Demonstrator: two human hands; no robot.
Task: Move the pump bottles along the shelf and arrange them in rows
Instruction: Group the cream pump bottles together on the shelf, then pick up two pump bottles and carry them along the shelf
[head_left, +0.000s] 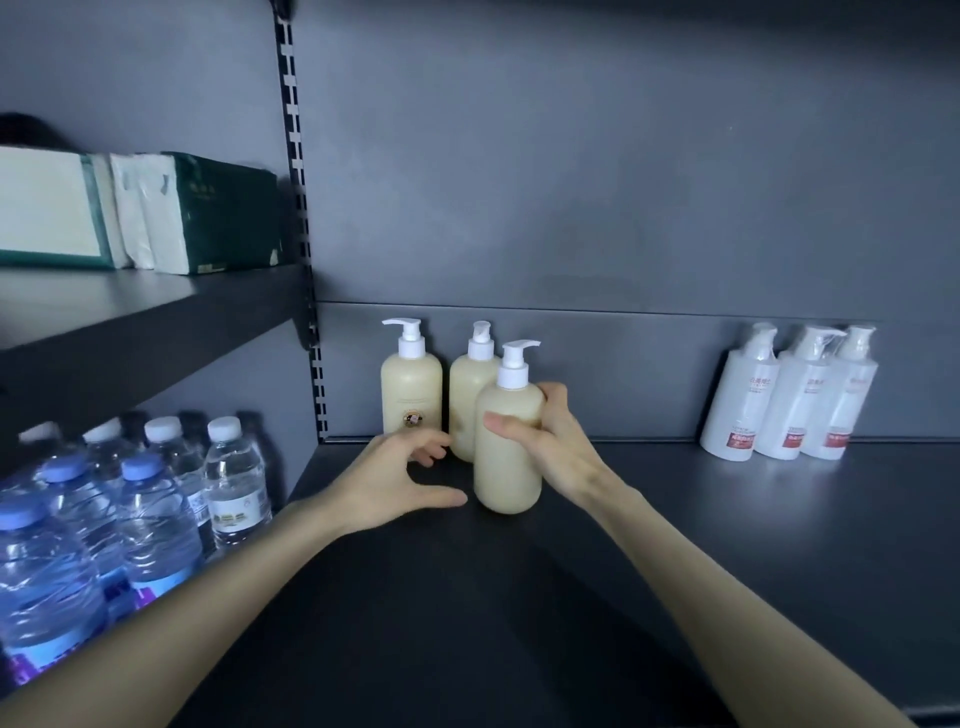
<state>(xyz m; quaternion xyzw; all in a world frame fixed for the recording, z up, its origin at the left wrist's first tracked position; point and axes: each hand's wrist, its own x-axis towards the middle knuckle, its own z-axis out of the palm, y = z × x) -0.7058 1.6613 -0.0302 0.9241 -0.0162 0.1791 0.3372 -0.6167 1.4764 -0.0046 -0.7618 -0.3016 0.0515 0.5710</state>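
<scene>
Three cream pump bottles with white pumps stand on the dark shelf (675, 519). Two of them are against the back wall: the left bottle (411, 389) and the middle bottle (467, 400). A third cream bottle (506, 462) stands in front of them, and my right hand (550, 441) is wrapped around its right side. My left hand (400, 483) hovers just left of that bottle with fingers spread, holding nothing. Three white pump bottles with red labels (789, 400) stand in a row at the back right.
To the left, past the slotted upright (301, 234), are several water bottles (130, 519) on the lower shelf and green-and-white tissue packs (156, 213) on the upper shelf. Bare shelf lies between the cream and white bottles.
</scene>
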